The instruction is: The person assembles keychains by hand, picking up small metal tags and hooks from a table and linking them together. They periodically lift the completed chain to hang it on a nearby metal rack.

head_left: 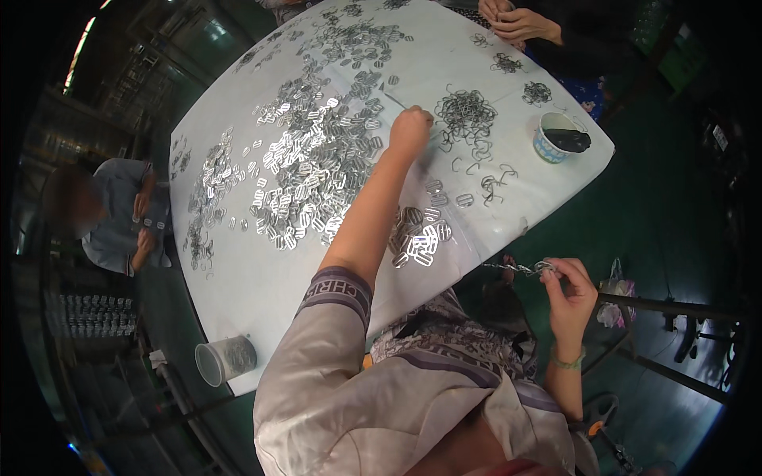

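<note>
Left hand (410,131): is being held clenched over the wire hook pile (467,113) on the white table (238,278).
Right hand (568,287): is being kept pinched on a hook chain (520,268), beyond the table edge.
Handling: hooks are being judged light, stiff, tangle-prone; best pinched singly at the bend.

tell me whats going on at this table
A person reaches their left hand across a white table to a heap of bent wire hooks, beside a wide spread of flat metal buckles. Their right hand pinches a short string of linked metal pieces off the table's edge. Two other people work at the far sides.
</note>
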The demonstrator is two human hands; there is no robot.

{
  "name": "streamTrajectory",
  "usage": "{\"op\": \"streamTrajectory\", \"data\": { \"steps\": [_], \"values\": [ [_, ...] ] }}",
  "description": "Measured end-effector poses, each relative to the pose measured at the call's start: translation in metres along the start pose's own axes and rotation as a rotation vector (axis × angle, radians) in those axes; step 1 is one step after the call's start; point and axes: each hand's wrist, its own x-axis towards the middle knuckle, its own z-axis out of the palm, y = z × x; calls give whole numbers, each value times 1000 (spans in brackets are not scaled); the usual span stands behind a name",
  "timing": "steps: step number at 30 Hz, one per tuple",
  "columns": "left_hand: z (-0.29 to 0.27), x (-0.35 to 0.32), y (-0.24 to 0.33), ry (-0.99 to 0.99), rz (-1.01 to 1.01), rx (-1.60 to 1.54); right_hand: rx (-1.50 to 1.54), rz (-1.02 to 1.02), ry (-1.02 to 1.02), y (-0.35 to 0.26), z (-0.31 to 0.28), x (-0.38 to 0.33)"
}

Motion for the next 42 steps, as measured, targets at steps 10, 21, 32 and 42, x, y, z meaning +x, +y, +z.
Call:
{"op": "streamTrajectory", "data": {
  "steps": [10,21,32,42],
  "values": [
    [13,34,44,-393,224,159,-37,8,-12,0,1,-3],
    [17,48,46,-221,204,67,-34,2,0,-4,-1,-3],
    [35,29,59,-198,504,249,-54,-4,9,-2,-1,-7],
    [-15,-22,94,-225,225,-280,-99,-46,44,-7,4,-5]
  ]
}}
